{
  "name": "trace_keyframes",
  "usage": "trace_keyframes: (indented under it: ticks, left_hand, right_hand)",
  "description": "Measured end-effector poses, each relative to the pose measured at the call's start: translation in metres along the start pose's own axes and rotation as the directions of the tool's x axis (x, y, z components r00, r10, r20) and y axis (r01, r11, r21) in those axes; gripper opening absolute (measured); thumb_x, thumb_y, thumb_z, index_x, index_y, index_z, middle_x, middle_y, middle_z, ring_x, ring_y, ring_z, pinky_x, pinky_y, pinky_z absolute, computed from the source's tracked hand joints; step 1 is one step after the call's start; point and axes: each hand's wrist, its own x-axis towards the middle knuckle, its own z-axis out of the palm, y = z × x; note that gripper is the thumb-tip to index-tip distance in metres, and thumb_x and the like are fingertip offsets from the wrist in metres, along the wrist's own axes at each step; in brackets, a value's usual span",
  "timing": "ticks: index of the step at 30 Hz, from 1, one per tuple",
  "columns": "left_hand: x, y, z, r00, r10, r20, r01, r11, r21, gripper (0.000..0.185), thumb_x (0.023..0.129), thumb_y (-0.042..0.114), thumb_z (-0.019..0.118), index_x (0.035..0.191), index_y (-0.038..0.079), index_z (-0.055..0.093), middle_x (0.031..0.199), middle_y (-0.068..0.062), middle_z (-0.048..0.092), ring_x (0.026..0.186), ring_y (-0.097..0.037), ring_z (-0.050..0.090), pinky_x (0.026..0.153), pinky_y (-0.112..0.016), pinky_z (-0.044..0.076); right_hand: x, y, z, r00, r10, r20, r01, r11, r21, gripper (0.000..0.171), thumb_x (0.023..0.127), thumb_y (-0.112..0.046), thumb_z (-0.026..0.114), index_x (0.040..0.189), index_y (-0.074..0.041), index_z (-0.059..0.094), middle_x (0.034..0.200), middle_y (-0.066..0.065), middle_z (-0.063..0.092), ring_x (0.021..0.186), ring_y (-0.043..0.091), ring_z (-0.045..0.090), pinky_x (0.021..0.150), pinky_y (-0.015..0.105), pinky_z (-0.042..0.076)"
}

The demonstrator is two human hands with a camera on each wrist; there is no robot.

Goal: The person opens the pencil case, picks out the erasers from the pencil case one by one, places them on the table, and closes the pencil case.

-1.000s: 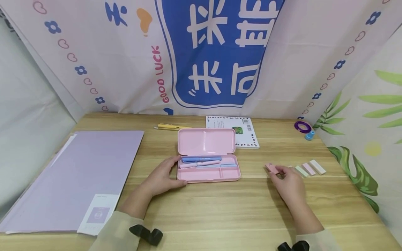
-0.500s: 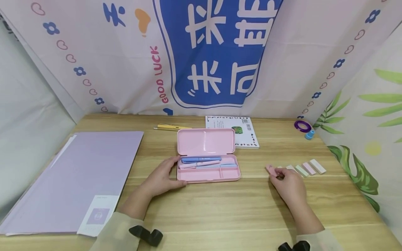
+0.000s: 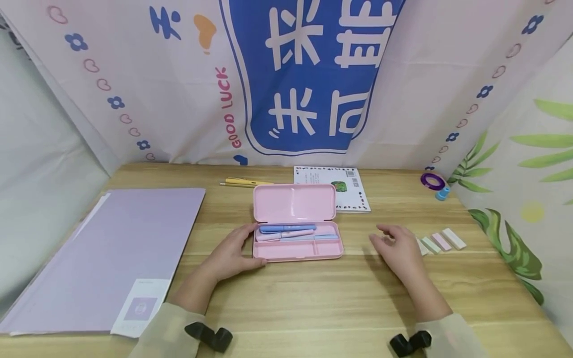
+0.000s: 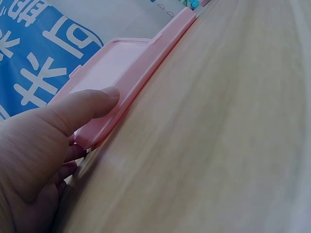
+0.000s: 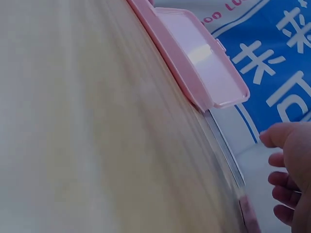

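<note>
An open pink pencil case (image 3: 297, 251) stands mid-table with its lid raised, holding a blue pen (image 3: 286, 228) and several pastel pens. My left hand (image 3: 233, 253) grips its left end. The thumb (image 4: 99, 103) lies against the front wall, and the other fingers reach round the side. To the right of the case, my right hand (image 3: 398, 251) hovers over the table, thumb and index finger apart, with nothing between them. A small pink block (image 5: 249, 213) lies on the table below that hand in the right wrist view. The hand hides it in the head view.
Several small pastel blocks (image 3: 440, 241) lie in a row right of my right hand. A white booklet (image 3: 353, 199) and yellow pens (image 3: 246, 182) lie behind the case. Purple tape (image 3: 432, 181) and a blue bottle (image 3: 442, 194) are back right; a lilac folder (image 3: 116, 248) lies left.
My right hand has let go of the small pink block it pinched and moved slightly left and up, with thumb and index finger parted. The left hand has stayed on the pencil case.
</note>
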Motion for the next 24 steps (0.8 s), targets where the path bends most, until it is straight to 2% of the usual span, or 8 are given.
trace_keyframes:
  ticks: [7, 13, 16, 21, 24]
  left_hand:
    - [-0.002, 0.001, 0.003, 1.000, -0.003, 0.008, 0.003, 1.000, -0.012, 0.097, 0.075, 0.044, 0.082, 0.151, 0.008, 0.035, 0.156, -0.021, 0.034, 0.145, -0.041, 0.031, 0.118, -0.057, 0.028]
    - [-0.002, 0.003, 0.005, 1.000, 0.009, 0.013, -0.009, 1.000, -0.012, 0.096, 0.075, 0.043, 0.082, 0.151, 0.009, 0.036, 0.156, -0.021, 0.034, 0.145, -0.041, 0.030, 0.118, -0.057, 0.028]
    - [-0.002, 0.005, 0.006, 1.000, 0.006, 0.024, -0.006, 1.000, -0.017, 0.096, 0.075, 0.043, 0.082, 0.152, 0.009, 0.035, 0.156, -0.020, 0.034, 0.146, -0.040, 0.029, 0.119, -0.057, 0.027]
    - [-0.002, 0.008, 0.007, 0.999, 0.008, 0.033, -0.007, 0.999, -0.033, 0.096, 0.076, 0.043, 0.082, 0.152, 0.009, 0.034, 0.157, -0.019, 0.033, 0.146, -0.039, 0.029, 0.119, -0.056, 0.027]
    - [-0.001, 0.008, 0.007, 0.999, 0.008, 0.032, -0.007, 1.000, -0.029, 0.096, 0.076, 0.043, 0.081, 0.152, 0.010, 0.034, 0.157, -0.020, 0.033, 0.146, -0.040, 0.029, 0.119, -0.057, 0.028]
  right_hand:
    - [0.043, -0.034, 0.020, 0.991, -0.085, 0.104, 0.073, 0.991, 0.109, 0.050, 0.091, -0.033, 0.067, 0.132, -0.006, 0.059, 0.129, 0.021, 0.058, 0.117, 0.035, 0.055, 0.100, 0.052, 0.047]
    - [0.081, -0.060, 0.025, 0.976, -0.077, 0.203, 0.025, 0.969, 0.246, 0.057, 0.093, -0.033, 0.065, 0.142, -0.008, 0.048, 0.137, 0.019, 0.055, 0.121, 0.035, 0.055, 0.100, 0.048, 0.050]
    - [0.093, -0.064, 0.028, 0.967, -0.067, 0.246, -0.001, 0.964, 0.265, 0.059, 0.095, -0.034, 0.063, 0.146, -0.009, 0.043, 0.137, 0.017, 0.055, 0.121, 0.031, 0.054, 0.099, 0.043, 0.052]
    - [0.098, -0.063, 0.032, 0.971, -0.063, 0.230, -0.003, 0.961, 0.277, 0.045, 0.099, -0.033, 0.058, 0.137, -0.008, 0.055, 0.116, 0.017, 0.064, 0.101, 0.023, 0.059, 0.077, 0.026, 0.051]
    - [0.095, -0.062, 0.032, 0.981, -0.071, 0.180, 0.012, 0.952, 0.306, 0.037, 0.100, -0.031, 0.056, 0.128, -0.008, 0.062, 0.110, 0.016, 0.065, 0.093, 0.016, 0.059, 0.071, 0.018, 0.049]
